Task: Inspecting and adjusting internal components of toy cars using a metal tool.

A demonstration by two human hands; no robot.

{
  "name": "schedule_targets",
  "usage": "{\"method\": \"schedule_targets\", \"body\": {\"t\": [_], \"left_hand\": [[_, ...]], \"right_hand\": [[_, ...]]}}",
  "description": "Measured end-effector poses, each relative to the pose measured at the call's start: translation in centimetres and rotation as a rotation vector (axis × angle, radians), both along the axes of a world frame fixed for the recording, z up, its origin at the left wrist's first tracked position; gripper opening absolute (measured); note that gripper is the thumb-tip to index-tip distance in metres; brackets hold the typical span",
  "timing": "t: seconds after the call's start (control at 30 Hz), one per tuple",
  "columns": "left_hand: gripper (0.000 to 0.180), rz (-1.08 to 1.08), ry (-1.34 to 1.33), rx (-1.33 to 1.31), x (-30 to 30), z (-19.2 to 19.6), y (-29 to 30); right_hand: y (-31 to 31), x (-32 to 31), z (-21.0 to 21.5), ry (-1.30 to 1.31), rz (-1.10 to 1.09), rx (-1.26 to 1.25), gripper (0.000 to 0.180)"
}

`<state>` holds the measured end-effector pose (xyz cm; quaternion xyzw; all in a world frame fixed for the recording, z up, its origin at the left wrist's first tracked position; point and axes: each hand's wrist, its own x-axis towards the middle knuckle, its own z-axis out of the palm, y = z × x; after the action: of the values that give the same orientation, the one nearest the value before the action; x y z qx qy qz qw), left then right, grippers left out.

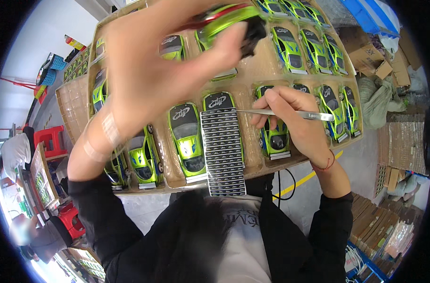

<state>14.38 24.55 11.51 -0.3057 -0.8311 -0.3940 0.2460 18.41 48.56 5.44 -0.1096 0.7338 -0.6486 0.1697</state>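
Raised over the tray, my left hand [144, 66] is closed around a green toy car [231, 19] with dark and red parts; both are smeared by motion. My right hand [290, 111] grips metal tweezers [321, 116] between thumb and fingers. Their thin tip points left, to the upper right edge of a sticker sheet [223, 153] with rows of small black labels. I cannot tell whether a label is on the tip. The sheet lies over a green toy car [219, 100] and hangs past the tray's near edge. Beside it sits another green toy car [185, 132] with a black hood.
Several more green cars [288, 49] fill the slots of a brown moulded tray [252, 70]. Cardboard boxes [399, 141] and a blue crate [370, 16] stand at right. At left are red stools [50, 140] and other people at work [40, 236].
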Motion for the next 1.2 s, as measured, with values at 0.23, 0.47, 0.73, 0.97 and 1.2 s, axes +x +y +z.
{"method": "schedule_targets", "body": {"t": [0.23,0.47,0.73,0.97,1.2], "left_hand": [[0.039,-0.227,-0.201,-0.139,6.5,1.4,-3.8],[0.045,-0.174,-0.214,-0.149,6.7,-0.4,-3.5],[0.056,-0.175,-0.144,-0.15,6.5,-0.9,-3.4],[0.058,-0.176,-0.109,-0.198,6.3,-0.2,-3.5],[0.072,-0.16,-0.182,-0.093,7.0,-1.3,-2.9]], "right_hand": [[-0.6,-0.7,0.2,-0.005,0.002,0.027,0.034],[-0.7,-0.5,-0.6,-0.014,-0.043,-0.022,0.033],[-0.9,-0.7,-0.9,-0.016,-0.067,0.029,0.033],[-0.8,-1.0,-0.6,-0.031,-0.05,0.048,0.033],[-0.3,-0.7,0.9,-0.006,0.006,-0.244,0.037]]}}
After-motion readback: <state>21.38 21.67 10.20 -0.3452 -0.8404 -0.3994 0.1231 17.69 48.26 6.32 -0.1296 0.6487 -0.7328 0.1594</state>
